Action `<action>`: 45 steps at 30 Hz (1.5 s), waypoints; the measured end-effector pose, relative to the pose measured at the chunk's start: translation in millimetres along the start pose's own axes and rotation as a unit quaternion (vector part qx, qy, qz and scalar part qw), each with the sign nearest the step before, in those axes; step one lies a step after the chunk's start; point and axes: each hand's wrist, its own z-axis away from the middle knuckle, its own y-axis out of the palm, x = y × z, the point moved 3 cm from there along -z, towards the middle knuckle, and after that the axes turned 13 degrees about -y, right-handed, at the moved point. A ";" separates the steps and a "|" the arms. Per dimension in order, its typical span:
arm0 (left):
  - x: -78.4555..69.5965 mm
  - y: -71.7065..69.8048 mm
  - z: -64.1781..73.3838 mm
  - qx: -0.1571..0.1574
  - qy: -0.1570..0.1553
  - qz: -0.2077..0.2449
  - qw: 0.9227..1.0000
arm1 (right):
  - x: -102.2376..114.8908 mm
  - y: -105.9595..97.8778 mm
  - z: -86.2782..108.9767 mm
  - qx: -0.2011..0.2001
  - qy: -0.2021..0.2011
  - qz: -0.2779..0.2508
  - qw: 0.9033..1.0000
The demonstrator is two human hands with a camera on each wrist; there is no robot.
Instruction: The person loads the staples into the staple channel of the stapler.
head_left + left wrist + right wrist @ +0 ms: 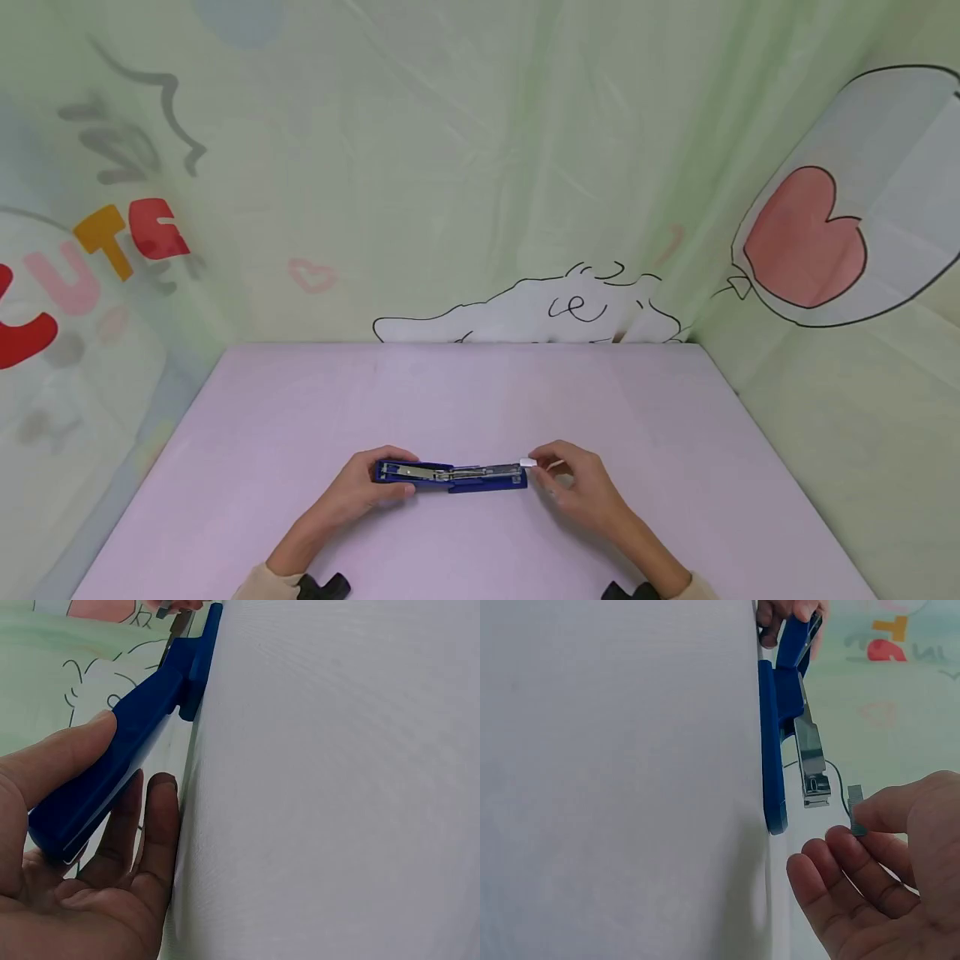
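Observation:
A blue stapler (487, 479) lies opened out on the table, its top swung back to the left and its metal magazine (810, 754) exposed. My left hand (365, 485) grips the swung-back top, thumb on one side and fingers on the other, as the left wrist view shows along the blue casing (124, 754). Between thumb and fingertips, my right hand (581, 483) pinches a short strip of staples (856, 810). That strip is just off the magazine's right end, close beside it in the right wrist view.
The pale lilac table (465, 392) spreads around the stapler. Behind it hangs a light green curtain (420, 183) with cartoon drawings, and more printed cloth closes in both sides. Black straps (324, 587) sit at the wrists.

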 end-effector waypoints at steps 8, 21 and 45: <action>0.9 0.2 -1.0 0.006 -0.011 0.014 1.000 | -0.3 2.8 -0.2 0.004 0.007 -0.005 1.000; 0.2 0.1 -0.1 -0.006 -0.034 0.015 0.999 | 3.0 5.5 -2.4 0.015 0.003 -0.008 1.000; 1.5 0.8 1.5 -0.008 -0.044 0.026 0.999 | 3.0 11.8 -1.8 0.036 -0.006 -0.015 0.999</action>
